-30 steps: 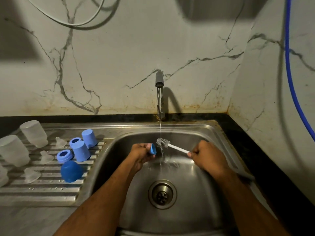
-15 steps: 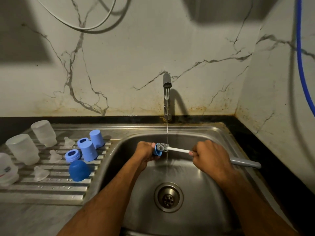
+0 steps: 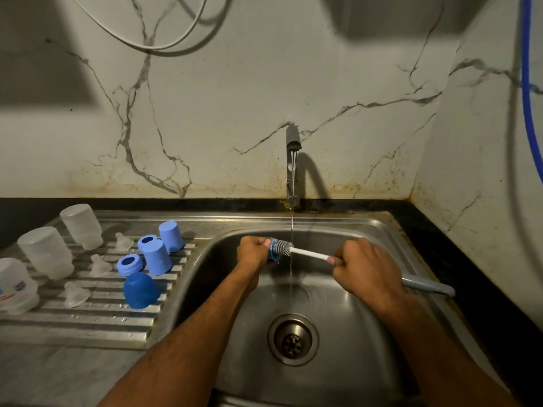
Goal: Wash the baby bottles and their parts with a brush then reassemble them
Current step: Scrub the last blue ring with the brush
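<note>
Over the steel sink [image 3: 367, 230], my left hand [image 3: 252, 251] grips a small blue bottle ring [image 3: 273, 254]. My right hand [image 3: 364, 267] holds a thin white brush [image 3: 308, 254] whose grey bristle head is pushed into the ring. A thin stream of water from the tap [image 3: 293, 160] falls just right of the bristles. On the ribbed drainboard [image 3: 88, 318] at left stand frosted bottles [image 3: 47, 252], blue caps [image 3: 157, 257], blue rings [image 3: 129, 264], a dark blue dome cap [image 3: 141, 290] and clear teats [image 3: 100, 265].
A grey handle [image 3: 426, 286] of another brush lies on the sink's right rim behind my right wrist. The drain [image 3: 292, 339] is below my hands. A black counter runs along the marble wall; a blue hose [image 3: 529, 83] hangs at right, a white cable at upper left.
The brush head, held apart from the blue ring a second ago, has gone into the ring. My hands stay over the sink under the water.
</note>
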{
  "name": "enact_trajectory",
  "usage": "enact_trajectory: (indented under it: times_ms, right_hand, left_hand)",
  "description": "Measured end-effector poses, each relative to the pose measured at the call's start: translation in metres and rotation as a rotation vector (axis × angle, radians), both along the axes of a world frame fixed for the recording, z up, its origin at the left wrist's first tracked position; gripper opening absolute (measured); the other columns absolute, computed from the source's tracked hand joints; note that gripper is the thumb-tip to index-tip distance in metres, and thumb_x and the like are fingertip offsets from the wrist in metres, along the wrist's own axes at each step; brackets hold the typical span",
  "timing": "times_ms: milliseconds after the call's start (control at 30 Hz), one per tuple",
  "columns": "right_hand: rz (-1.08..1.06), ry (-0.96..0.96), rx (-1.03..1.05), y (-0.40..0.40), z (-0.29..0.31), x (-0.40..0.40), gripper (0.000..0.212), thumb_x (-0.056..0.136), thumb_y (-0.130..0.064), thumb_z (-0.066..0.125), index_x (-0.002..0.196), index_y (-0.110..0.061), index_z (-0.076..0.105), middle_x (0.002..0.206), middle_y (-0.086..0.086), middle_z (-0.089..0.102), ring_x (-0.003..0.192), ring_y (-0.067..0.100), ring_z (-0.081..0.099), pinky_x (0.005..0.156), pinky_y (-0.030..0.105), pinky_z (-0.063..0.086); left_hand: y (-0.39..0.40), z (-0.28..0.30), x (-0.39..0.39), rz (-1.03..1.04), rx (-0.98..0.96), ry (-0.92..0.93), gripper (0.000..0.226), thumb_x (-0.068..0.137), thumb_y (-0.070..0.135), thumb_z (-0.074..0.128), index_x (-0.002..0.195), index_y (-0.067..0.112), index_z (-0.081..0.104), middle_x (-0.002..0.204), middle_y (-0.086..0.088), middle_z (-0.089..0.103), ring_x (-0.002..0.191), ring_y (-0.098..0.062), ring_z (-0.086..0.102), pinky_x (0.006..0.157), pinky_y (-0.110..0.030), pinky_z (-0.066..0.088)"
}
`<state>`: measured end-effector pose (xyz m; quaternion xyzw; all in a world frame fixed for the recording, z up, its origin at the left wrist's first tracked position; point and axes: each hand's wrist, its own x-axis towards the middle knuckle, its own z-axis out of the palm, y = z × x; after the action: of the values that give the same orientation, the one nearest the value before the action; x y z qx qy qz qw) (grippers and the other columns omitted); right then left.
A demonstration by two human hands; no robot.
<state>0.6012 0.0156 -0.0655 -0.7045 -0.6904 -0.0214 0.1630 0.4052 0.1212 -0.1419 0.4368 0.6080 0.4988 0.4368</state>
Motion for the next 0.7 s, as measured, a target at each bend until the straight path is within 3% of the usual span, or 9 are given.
enact_trajectory:
  times_ms: [100, 233, 400, 567, 700]
  right_hand:
    - [-0.064, 0.010, -0.021, -0.0010, -0.0037, -0.0010, 0.021, 0.100, -0.039, 0.055, 0.099, -0.023, 0.068, 0.078, -0.006, 0.056, 0.066, 0.009, 0.049, 0.052, 0.020, 0.029]
    - [0.036, 0.056, -0.125, -0.0026, -0.0020, 0.0024, 0.018, 0.098, -0.037, 0.060, 0.102, -0.021, 0.067, 0.085, -0.006, 0.055, 0.075, 0.009, 0.051, 0.065, 0.023, 0.037]
    - [-0.041, 0.066, -0.003, -0.0025, -0.0010, 0.0021, 0.022, 0.099, -0.040, 0.056, 0.098, -0.025, 0.072, 0.077, -0.006, 0.056, 0.066, 0.008, 0.049, 0.051, 0.019, 0.028]
    - [-0.009, 0.070, -0.116, -0.0021, -0.0031, 0.0003, 0.019, 0.097, -0.038, 0.061, 0.103, -0.021, 0.068, 0.084, -0.006, 0.054, 0.077, 0.011, 0.053, 0.069, 0.024, 0.043]
    - [0.021, 0.082, -0.084, -0.0037, 0.0032, 0.0050, 0.019, 0.100, -0.040, 0.058, 0.101, -0.024, 0.068, 0.079, -0.008, 0.048, 0.067, 0.005, 0.042, 0.054, 0.016, 0.028]
  left_hand:
    - [-0.0013, 0.0012, 0.0046, -0.041, 0.009, -0.013, 0.019, 0.098, 0.008, 0.056, 0.104, 0.002, 0.072, 0.100, -0.017, 0.071, 0.093, -0.028, 0.070, 0.082, -0.042, 0.060]
    - [0.0004, -0.0019, 0.0013, -0.018, 0.024, 0.014, 0.017, 0.097, 0.007, 0.057, 0.102, 0.004, 0.074, 0.102, -0.017, 0.071, 0.095, -0.029, 0.069, 0.084, -0.045, 0.060]
    - [0.0014, -0.0022, 0.0003, -0.041, 0.052, -0.022, 0.021, 0.099, 0.009, 0.054, 0.110, 0.001, 0.071, 0.103, -0.016, 0.071, 0.094, -0.025, 0.070, 0.084, -0.042, 0.060]
    - [0.0018, -0.0038, 0.0004, -0.021, 0.047, -0.028, 0.019, 0.098, 0.007, 0.056, 0.107, 0.002, 0.072, 0.103, -0.014, 0.070, 0.095, -0.025, 0.068, 0.084, -0.040, 0.060]
    - [0.0050, -0.0066, -0.0016, -0.006, 0.035, -0.018, 0.018, 0.097, 0.007, 0.057, 0.101, 0.006, 0.075, 0.101, -0.016, 0.073, 0.094, -0.026, 0.070, 0.084, -0.043, 0.060]
